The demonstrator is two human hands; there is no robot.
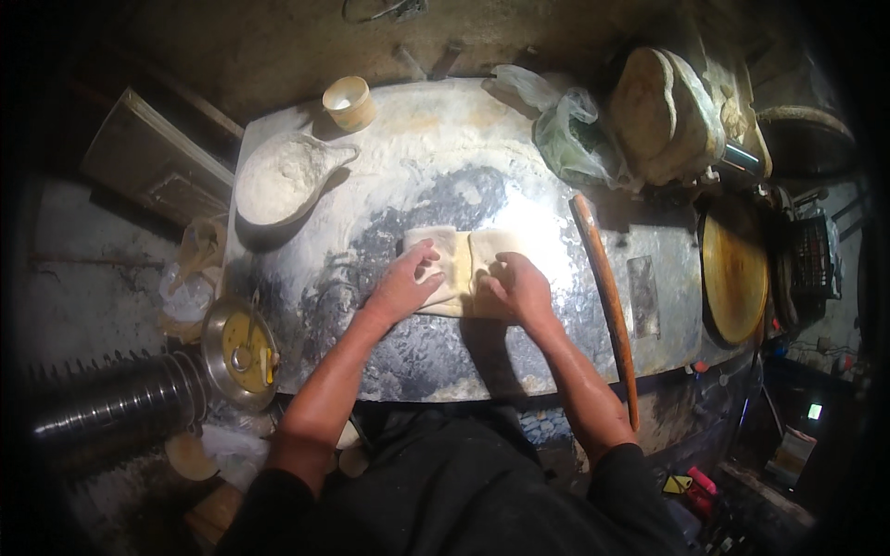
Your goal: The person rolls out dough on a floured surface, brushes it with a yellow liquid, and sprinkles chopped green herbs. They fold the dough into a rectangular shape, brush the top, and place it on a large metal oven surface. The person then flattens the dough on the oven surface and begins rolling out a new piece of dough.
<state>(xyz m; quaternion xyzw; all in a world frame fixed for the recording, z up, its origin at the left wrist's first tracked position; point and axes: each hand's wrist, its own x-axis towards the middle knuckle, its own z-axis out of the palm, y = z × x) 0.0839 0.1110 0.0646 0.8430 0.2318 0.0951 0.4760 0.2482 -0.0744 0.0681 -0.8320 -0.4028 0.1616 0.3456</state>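
A flat sheet of dough [463, 267] lies on the floured worktop, its left and right sides folded inward. Between the two flaps a yellowish strip of the inner face shows. My left hand [405, 283] rests over the left flap with fingers bent and spread. Over the right flap is my right hand [523, 288], thumb and fingers apart and touching the dough near its edge. Neither hand appears to grip it. To the right of the dough, a long wooden rolling pin [603, 278] lies lengthwise at the worktop's right part.
A scoop-shaped bowl of flour [278, 177] and a small tub [350, 104] stand at the back left. On the left edge sits a metal bowl of yellow liquid [240, 379] with a ladle. Plastic bags [573, 135] lie at the back right; a round griddle [735, 267] is farther right.
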